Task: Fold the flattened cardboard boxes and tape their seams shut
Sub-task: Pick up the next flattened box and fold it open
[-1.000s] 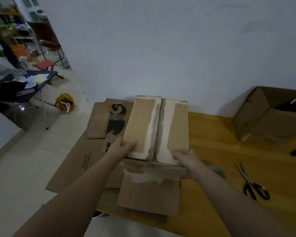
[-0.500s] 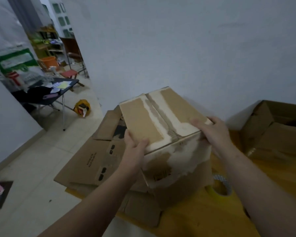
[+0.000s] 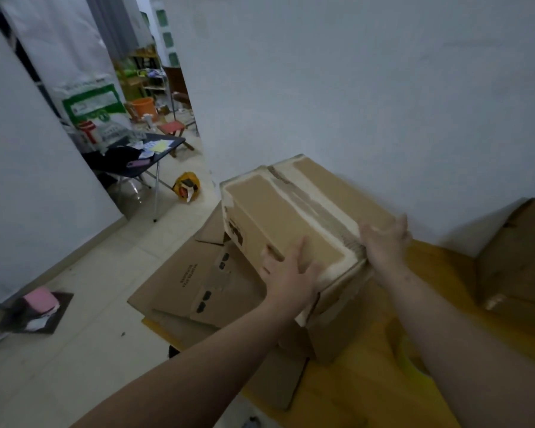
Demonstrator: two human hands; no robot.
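While the folded box [image 3: 291,220] lies over the flattened cardboard [image 3: 192,282] at the table [image 3: 368,396] edge, we note left hand [image 3: 291,273] flat on its top, right hand [image 3: 383,242] splayed across the seam [image 3: 315,208] at its near end, apparently holding flaps shut for taping.

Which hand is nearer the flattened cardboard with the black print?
Left. The left hand rests on the box beside that cardboard; the right hand is farther right, at the seam.
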